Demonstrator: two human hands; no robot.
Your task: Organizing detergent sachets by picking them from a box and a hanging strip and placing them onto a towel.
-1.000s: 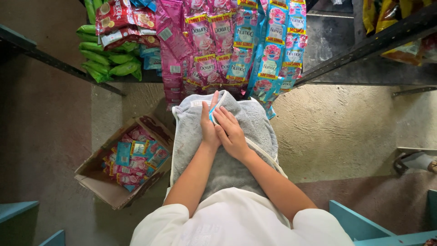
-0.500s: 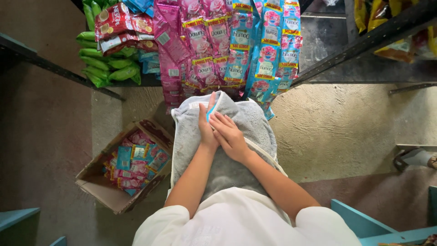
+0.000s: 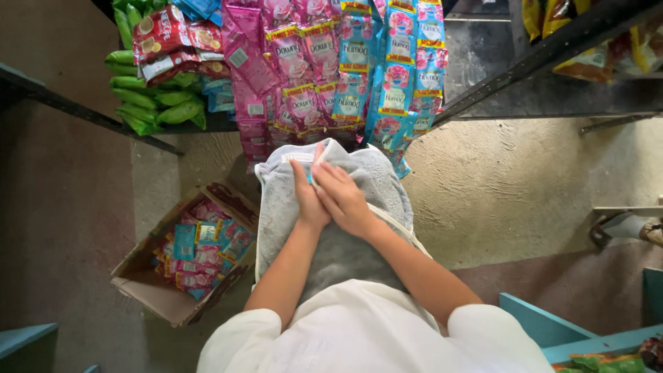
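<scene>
A grey towel (image 3: 276, 207) lies over my lap. My left hand (image 3: 306, 200) and my right hand (image 3: 343, 199) rest together on top of it, the right fingers laid against the left thumb. Between them they pinch a small blue sachet (image 3: 311, 174), of which only a sliver shows. Just beyond my fingertips hang strips of pink and blue sachets (image 3: 331, 76), their lower ends touching the towel's far edge.
An open cardboard box (image 3: 138, 280) with several pink and blue sachets (image 3: 204, 249) sits on the floor at my left. Green packets (image 3: 148, 103) and red packets (image 3: 166, 38) hang at upper left. A dark metal shelf rail (image 3: 552, 48) runs at right. Blue furniture (image 3: 552, 338) stands at lower right.
My hands have stayed joined on the towel and closed further over the blue sachet, hiding most of it. The view has shifted slightly to the right.
</scene>
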